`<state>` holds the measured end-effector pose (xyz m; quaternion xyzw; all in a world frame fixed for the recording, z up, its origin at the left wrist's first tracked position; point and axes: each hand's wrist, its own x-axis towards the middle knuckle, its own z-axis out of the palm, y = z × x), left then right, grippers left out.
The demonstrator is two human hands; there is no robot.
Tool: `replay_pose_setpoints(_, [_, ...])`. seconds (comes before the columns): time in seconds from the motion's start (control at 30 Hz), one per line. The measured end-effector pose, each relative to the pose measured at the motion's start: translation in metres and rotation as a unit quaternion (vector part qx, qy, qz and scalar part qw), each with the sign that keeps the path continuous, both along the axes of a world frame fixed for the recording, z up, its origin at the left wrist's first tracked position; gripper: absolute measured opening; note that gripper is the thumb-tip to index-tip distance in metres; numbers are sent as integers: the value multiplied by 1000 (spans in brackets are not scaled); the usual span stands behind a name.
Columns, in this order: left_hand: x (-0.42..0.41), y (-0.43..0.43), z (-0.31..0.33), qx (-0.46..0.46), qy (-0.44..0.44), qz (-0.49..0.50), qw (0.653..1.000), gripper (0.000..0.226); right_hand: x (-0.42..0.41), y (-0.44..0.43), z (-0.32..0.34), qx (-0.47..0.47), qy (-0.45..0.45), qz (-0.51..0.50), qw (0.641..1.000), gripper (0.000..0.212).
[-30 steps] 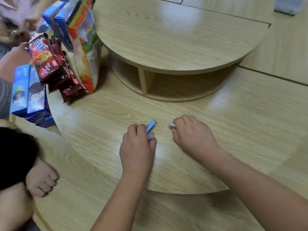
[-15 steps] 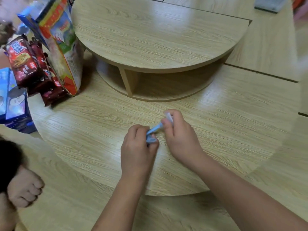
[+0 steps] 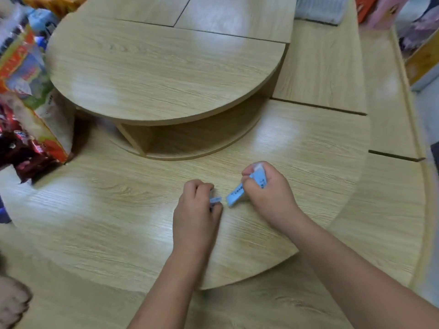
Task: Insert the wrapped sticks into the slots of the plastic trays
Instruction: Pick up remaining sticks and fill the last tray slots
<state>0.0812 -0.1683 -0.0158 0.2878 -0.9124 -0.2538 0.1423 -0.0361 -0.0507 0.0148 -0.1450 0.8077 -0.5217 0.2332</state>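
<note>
The blue wrapped stick (image 3: 236, 195) is just above the desk (image 3: 118, 210). The right hand (image 3: 268, 193) grasps it with curled fingers (image 3: 274, 170). The left hand (image 3: 197, 210) pinches a small blue piece (image 3: 215, 199). Snack packets (image 3: 28, 115) stand at the far left.

head cam | wide-angle, single view | above the round counter (image 3: 118, 210) | faces forward and down | close: left hand (image 3: 196, 217), right hand (image 3: 270, 198) at lower centre of frame

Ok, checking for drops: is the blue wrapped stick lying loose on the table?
No, the right hand grips the blue wrapped stick, curled round its upper half.
</note>
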Motion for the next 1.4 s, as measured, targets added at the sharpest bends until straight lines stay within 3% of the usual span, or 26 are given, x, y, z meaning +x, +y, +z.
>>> replay_pose_setpoints(0.23, [-70,65,21,-9,-27,-76,997,29,-57,104,20,-7,5,-18,1000,12])
replay_pose_setpoints(0.47, [-169,200,74,-29,-45,-174,983,26,-127,263,45,-11,-7,-72,997,13])
replay_pose_setpoints(0.73, [-272,345,137,42,-63,-215,974,28,-194,408,99,-9,-3,-95,995,15])
replay_pose_setpoints(1.03, [-386,434,163,132,-93,-249,955,22,-296,491,129,1,-17,-121,993,19])
replay_pose_setpoints(1.4, [-611,404,154,183,-85,-163,966,17,-546,464,131,10,-21,-46,999,18])
